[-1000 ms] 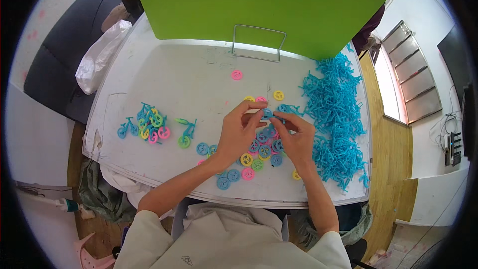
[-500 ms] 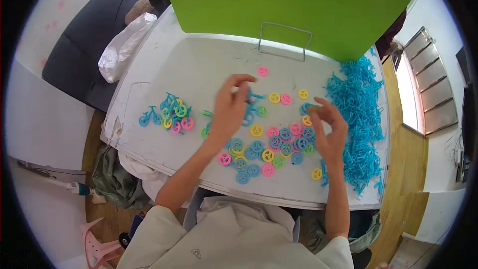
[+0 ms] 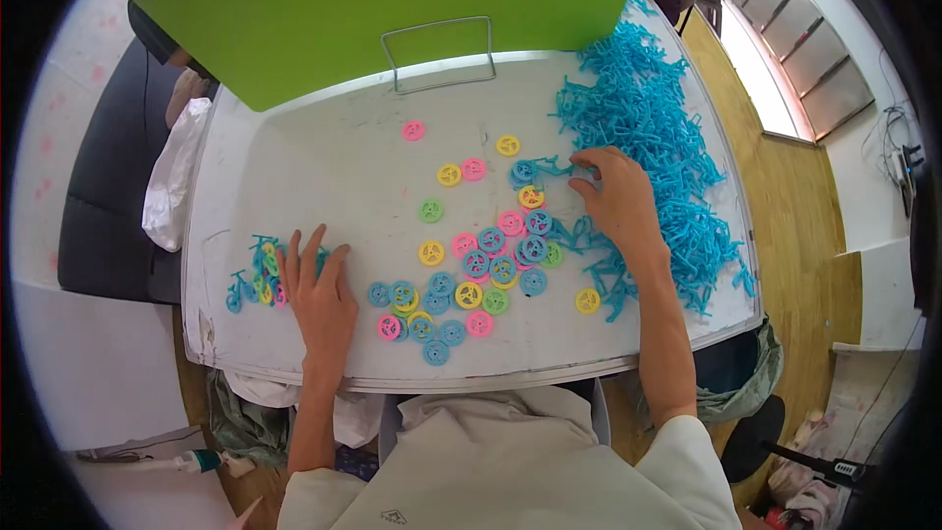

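At the left of the table, my left hand (image 3: 322, 294) is spread open over a small cluster of toy bicycles (image 3: 265, 270), with bright blue frames and coloured wheels. It partly covers them, and a bit of blue shows between its fingers. My right hand (image 3: 626, 201) is at the left edge of a big heap of loose blue bicycle frames (image 3: 643, 108). Its thumb and forefinger close around the end of one blue bicycle frame (image 3: 551, 167), beside a blue wheel (image 3: 523, 172). Loose plastic wheels (image 3: 468, 295) in pink, yellow, green and blue lie between my hands.
A green board (image 3: 373, 0) with a wire handle (image 3: 437, 54) stands along the back of the white table (image 3: 304, 157). A silvery-white bag (image 3: 177, 177) hangs at the left edge, by a dark seat (image 3: 108, 177). Bags (image 3: 726, 373) hang below the table edge.
My left hand has moved left from mid-table to the bicycle cluster; the blue bicycle beside it has left the middle. My right hand has moved to the frame heap. The view has shifted.
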